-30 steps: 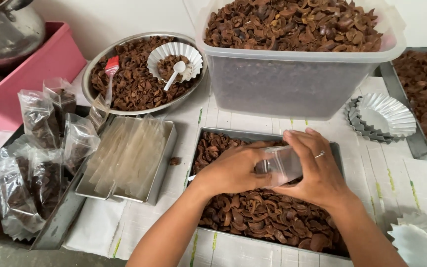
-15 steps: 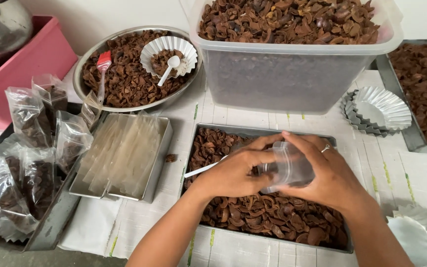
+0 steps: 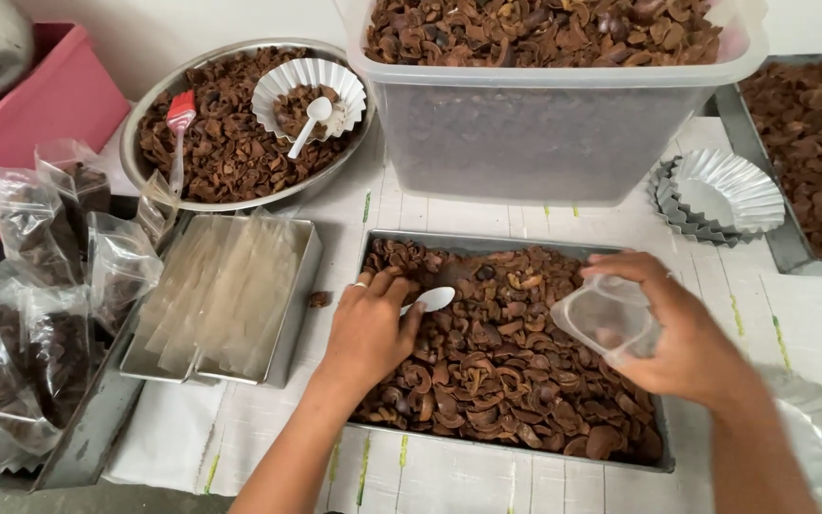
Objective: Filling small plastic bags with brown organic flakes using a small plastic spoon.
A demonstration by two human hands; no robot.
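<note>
Filled clear bags (image 3: 40, 286) sit at nine o'clock. Over the steel tray (image 3: 516, 246) of brown shells, the left hand (image 3: 368, 328) grips a white spoon (image 3: 430, 301); the right hand (image 3: 687, 333) holds an open clear pouch (image 3: 606, 319).

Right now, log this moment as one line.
left hand: holds white spoon | right hand: holds open clear bag | both over tray of brown pieces

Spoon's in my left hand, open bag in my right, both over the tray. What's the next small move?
Probably dip the white spoon into the brown pieces in the metal tray: its bowl looks empty, and the right hand holds the clear bag open beside the left hand.
</note>
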